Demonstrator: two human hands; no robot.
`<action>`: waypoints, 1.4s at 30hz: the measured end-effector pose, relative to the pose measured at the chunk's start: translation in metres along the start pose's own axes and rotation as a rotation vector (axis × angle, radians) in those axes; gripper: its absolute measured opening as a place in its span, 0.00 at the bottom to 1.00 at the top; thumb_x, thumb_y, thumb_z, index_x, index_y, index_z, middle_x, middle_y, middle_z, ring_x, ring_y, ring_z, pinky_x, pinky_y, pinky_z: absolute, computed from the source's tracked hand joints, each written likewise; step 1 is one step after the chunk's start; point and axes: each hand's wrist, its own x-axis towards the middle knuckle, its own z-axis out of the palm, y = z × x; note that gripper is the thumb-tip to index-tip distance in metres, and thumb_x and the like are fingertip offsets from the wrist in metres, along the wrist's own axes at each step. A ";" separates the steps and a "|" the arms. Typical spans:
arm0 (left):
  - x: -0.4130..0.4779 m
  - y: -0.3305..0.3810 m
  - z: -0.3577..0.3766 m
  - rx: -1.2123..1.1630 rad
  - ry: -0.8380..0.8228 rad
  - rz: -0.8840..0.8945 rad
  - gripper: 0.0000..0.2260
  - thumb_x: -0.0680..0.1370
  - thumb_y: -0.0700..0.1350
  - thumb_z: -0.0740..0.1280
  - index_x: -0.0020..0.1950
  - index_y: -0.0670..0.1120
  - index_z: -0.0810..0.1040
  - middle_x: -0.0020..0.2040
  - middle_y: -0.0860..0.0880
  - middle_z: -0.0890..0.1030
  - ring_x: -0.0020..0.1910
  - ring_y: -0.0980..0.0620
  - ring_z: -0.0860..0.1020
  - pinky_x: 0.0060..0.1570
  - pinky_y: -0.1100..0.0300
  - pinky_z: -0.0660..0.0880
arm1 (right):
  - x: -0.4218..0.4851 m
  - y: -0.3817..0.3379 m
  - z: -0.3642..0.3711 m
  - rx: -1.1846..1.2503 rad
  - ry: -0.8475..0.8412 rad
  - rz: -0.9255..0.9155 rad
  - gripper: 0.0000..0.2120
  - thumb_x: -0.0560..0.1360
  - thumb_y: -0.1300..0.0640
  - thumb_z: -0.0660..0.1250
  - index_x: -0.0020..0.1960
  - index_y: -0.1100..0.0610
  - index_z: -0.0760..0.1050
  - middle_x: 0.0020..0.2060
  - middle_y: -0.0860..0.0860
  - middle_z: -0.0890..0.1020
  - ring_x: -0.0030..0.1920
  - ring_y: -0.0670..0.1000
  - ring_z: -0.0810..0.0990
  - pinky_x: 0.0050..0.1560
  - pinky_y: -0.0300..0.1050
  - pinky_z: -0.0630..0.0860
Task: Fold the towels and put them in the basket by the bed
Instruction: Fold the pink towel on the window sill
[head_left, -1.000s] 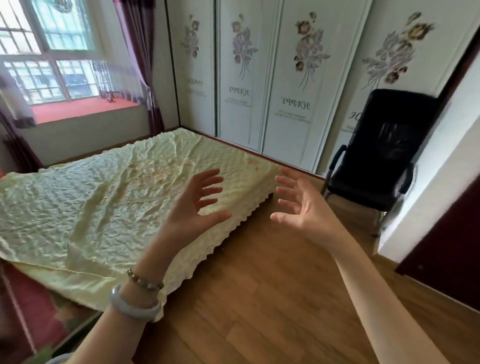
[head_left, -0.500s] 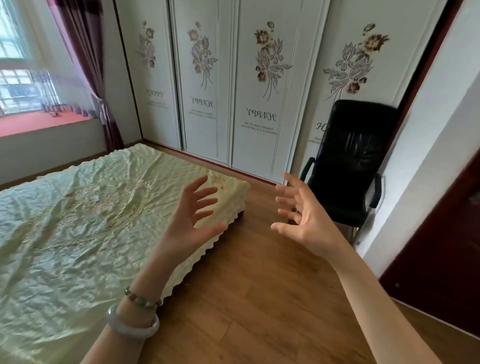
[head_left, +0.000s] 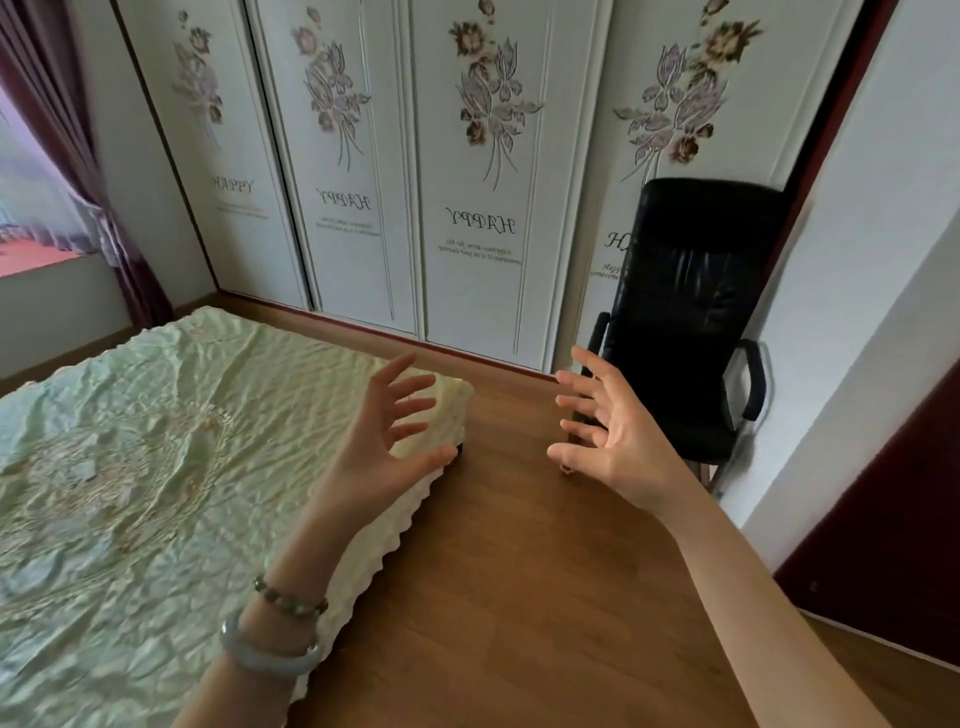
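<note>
1. The view has been swung right over the last second: the window is nearly lost, and the bed (head_left: 156, 467) corner and the black office chair (head_left: 685, 322) beyond it are now centred.
2. The left hand (head_left: 384, 441) is held above the bed's edge and the right hand (head_left: 618, 441) over the floor beside the bed. Each grip is spread wide with nothing held, as before.
3. No towels or basket are seen on or beside the bed. The search is judged ongoing and folding not begun.

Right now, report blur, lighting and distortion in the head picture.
Head view: daylight enters from the hazy window far left; the curtain beside it looks smeared; the wardrobe doors lean and bow from the wide lens; left hand, right hand and bed cover are sharp; the black chair shows soft sheen.
</note>
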 end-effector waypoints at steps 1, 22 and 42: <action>0.020 -0.010 -0.004 0.000 -0.011 0.003 0.40 0.65 0.48 0.77 0.70 0.59 0.59 0.64 0.53 0.73 0.60 0.58 0.75 0.57 0.61 0.75 | 0.019 0.005 0.001 0.003 0.008 0.003 0.42 0.69 0.63 0.74 0.69 0.36 0.55 0.68 0.45 0.69 0.64 0.42 0.71 0.59 0.36 0.72; 0.388 -0.189 0.012 -0.034 -0.091 0.015 0.37 0.68 0.41 0.75 0.71 0.55 0.60 0.65 0.51 0.72 0.60 0.56 0.75 0.57 0.60 0.75 | 0.368 0.124 -0.065 -0.043 0.122 0.032 0.37 0.69 0.64 0.73 0.64 0.36 0.58 0.65 0.42 0.68 0.62 0.42 0.70 0.60 0.36 0.70; 0.727 -0.339 0.056 -0.068 0.007 -0.043 0.37 0.61 0.53 0.75 0.67 0.61 0.62 0.64 0.52 0.73 0.60 0.54 0.76 0.56 0.57 0.76 | 0.728 0.270 -0.167 0.041 0.043 0.028 0.39 0.68 0.63 0.75 0.69 0.41 0.59 0.67 0.47 0.70 0.65 0.46 0.71 0.65 0.46 0.72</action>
